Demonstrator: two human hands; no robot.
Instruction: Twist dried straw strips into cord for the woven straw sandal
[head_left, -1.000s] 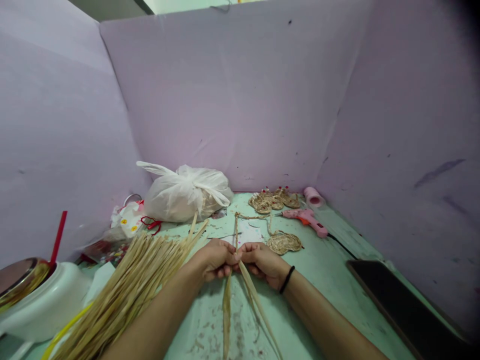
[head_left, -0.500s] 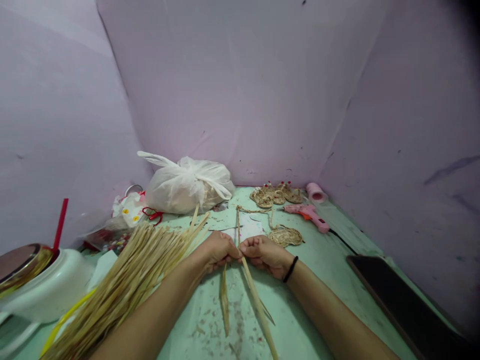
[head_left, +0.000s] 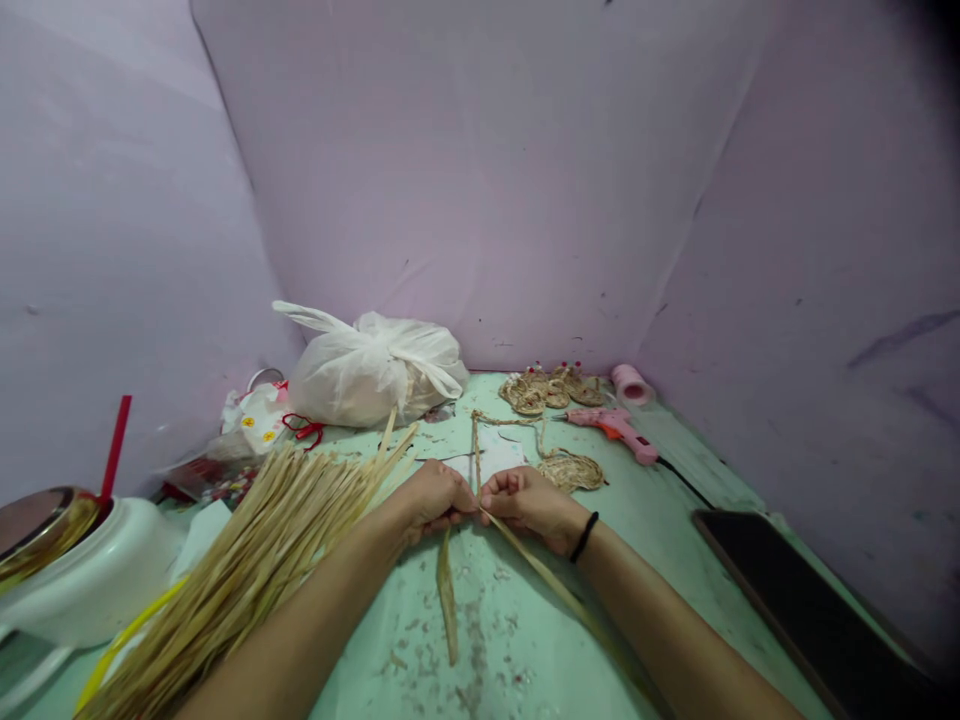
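Observation:
In the head view my left hand [head_left: 441, 500] and my right hand [head_left: 534, 508] meet over the table, fingertips pinched close together. Between them runs a thin twisted straw cord [head_left: 477, 455], which goes away from me, bends right and leads to a coiled straw piece [head_left: 571, 470]. From my right fingers a long dried straw strip [head_left: 559, 590] slants down to the right, partly under my right forearm. A shorter strip end [head_left: 448, 600] hangs below my left hand. Beside my left forearm lies a bundle of dried straw strips [head_left: 240, 560].
At the back stand a tied white plastic bag [head_left: 375, 370], finished-looking coiled straw pieces [head_left: 529, 392] and a pink spool [head_left: 631, 385]. A pink glue gun [head_left: 615, 428] lies right, its cable running towards a dark flat object [head_left: 795, 600]. A white pot-like container [head_left: 112, 570] is at left.
The long strip below my right hand has swung to the right, towards my right forearm. Both hands stay nearly in place, still pinching the cord.

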